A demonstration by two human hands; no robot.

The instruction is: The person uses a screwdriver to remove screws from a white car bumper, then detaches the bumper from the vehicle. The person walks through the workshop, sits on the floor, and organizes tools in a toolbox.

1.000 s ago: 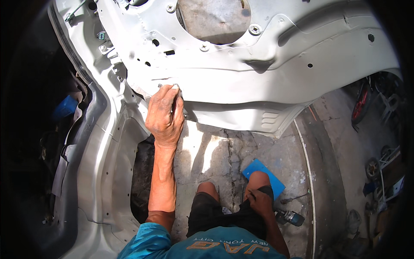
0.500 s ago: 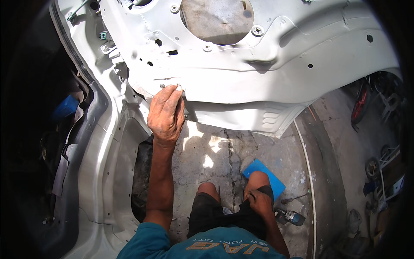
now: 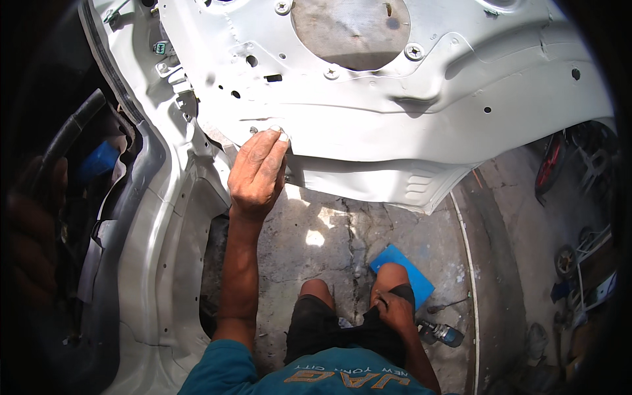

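My left hand (image 3: 257, 171) reaches up to the white metal door panel (image 3: 355, 125), its fingers closed at the panel's lower part around a small pale piece (image 3: 282, 135) that I cannot make out. Small holes and a large round opening (image 3: 349, 33) are in the panel above my fingers. A white door-frame pillar (image 3: 148, 263) runs down the left side. My right hand (image 3: 392, 304) rests by my right knee, fingers curled on something small and dark that is mostly hidden.
A blue board (image 3: 416, 276) lies on the concrete floor (image 3: 303, 257) under my knees, with a power drill (image 3: 441, 332) and a thin tool (image 3: 447, 304) beside it. At right stand a red motorcycle (image 3: 550, 168) and wheeled white frames (image 3: 586, 257). A dark tube (image 3: 72, 131) shows at left.
My left hand has shifted slightly right, its fingertips still at the panel. The panel sits a little farther right in view, and a dark tube now shows at left.
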